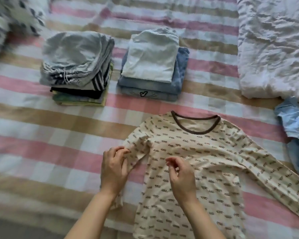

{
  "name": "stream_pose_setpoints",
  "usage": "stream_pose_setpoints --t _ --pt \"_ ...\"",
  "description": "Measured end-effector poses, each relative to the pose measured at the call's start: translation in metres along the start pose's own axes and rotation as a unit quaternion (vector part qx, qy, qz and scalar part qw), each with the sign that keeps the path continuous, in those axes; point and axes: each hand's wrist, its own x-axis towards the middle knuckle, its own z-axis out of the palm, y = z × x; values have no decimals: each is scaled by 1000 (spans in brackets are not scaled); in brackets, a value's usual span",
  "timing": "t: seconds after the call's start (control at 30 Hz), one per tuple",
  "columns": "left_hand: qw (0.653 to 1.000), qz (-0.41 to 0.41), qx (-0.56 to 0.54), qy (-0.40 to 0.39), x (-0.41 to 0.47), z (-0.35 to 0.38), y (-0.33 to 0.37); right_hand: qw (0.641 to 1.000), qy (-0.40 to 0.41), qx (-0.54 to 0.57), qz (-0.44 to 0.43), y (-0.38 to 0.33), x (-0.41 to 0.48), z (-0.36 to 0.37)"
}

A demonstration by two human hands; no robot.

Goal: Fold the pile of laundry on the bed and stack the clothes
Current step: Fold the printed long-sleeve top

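Cream shirt [205,166] lay flat on the bed [59,135], collar pointing away. Left hand [114,167] pinched the sleeve [139,152] beside it; right hand [179,173] curled over the chest, grasp unclear.

shirt [205,152] hem cut off, pillow [12,19] blurred

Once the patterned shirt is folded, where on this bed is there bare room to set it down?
Widest bare bedspread lies left of the patterned shirt, in front of the left stack. A strip runs beyond it and the right stack. The right side is crowded: white duvet and blue garment.
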Motion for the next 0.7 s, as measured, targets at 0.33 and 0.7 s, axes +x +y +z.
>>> stream_pose_setpoints --t 0.33,0.7 --pt "967 -174 -131 -131 -5 -25 -88 979 -119 -96 134 -54 4 116" --pt "869 -245 -361 -232 -2 -30 -83 950 -48 143 272 -76 -24 144"
